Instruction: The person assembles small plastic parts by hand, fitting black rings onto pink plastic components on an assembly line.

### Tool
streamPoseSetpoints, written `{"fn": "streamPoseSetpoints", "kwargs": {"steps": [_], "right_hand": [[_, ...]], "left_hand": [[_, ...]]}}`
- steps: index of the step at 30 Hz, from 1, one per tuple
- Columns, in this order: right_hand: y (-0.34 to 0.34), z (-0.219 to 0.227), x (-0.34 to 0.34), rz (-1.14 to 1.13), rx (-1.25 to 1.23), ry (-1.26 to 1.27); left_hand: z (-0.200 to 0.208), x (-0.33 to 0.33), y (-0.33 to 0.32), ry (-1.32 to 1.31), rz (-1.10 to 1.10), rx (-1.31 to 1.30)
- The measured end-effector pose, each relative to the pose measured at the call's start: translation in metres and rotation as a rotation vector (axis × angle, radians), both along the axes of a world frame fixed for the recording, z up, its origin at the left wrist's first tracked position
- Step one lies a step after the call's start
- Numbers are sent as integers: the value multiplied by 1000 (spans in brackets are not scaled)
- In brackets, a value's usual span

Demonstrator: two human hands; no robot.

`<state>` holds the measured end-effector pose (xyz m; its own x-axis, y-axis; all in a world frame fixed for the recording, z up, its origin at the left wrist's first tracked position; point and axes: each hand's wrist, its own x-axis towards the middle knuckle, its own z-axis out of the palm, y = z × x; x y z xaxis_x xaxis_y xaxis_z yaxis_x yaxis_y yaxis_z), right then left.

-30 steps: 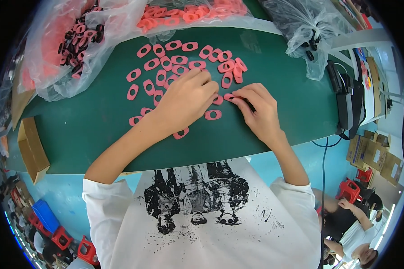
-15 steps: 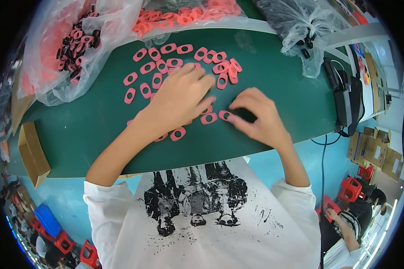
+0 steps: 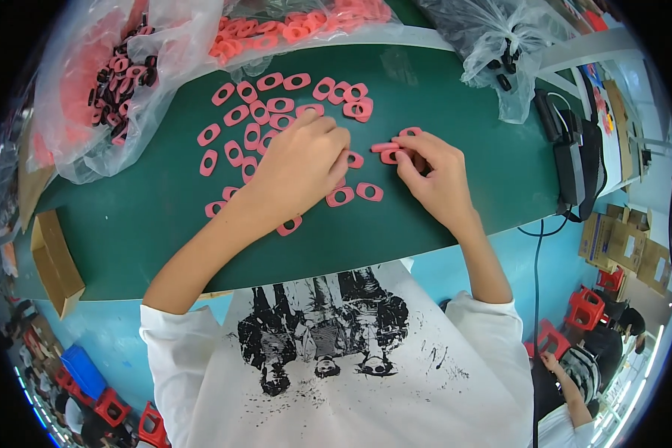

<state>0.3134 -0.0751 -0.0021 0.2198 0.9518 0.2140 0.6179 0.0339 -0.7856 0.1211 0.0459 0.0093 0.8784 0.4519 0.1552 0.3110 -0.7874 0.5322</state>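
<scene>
Small pink oblong pieces, each with an oval hole, lie spread over the green table (image 3: 493, 164). My right hand (image 3: 439, 175) is at the right of the spread, its thumb and fingers closed around a few pieces. One pink piece (image 3: 388, 157) shows beside its thumb, and another stands nearly on edge against it. My left hand (image 3: 310, 153) hovers over the middle of the spread with fingers bent together; its fingertips are hidden, as is anything in them. A pink piece (image 3: 355, 160) lies beside its index finger. Nearer me lies a separate pink piece (image 3: 369, 192).
A clear bag (image 3: 168, 82) at the far left holds black and pink parts. Behind the table's raised rim (image 3: 418, 37) lies a heap of pink pieces (image 3: 276, 33). A tied bag (image 3: 508, 63) with black parts, dark power adapters (image 3: 571, 164) and a cardboard box (image 3: 56, 257) sit around the edges.
My right hand has moved away from me, leaving the near pink piece on the table, and closed on pieces at the right cluster. My left hand has shifted only slightly.
</scene>
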Motion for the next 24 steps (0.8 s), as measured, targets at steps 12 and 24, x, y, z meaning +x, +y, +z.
{"fn": "streamPoseSetpoints", "kwargs": {"steps": [12,24], "right_hand": [[-16,-20,1,-42,236,-173],[-46,-5,24,-112,92,-299]], "left_hand": [[-13,24,35,-93,-11,310],[3,30,17,-128,-250,140]]}}
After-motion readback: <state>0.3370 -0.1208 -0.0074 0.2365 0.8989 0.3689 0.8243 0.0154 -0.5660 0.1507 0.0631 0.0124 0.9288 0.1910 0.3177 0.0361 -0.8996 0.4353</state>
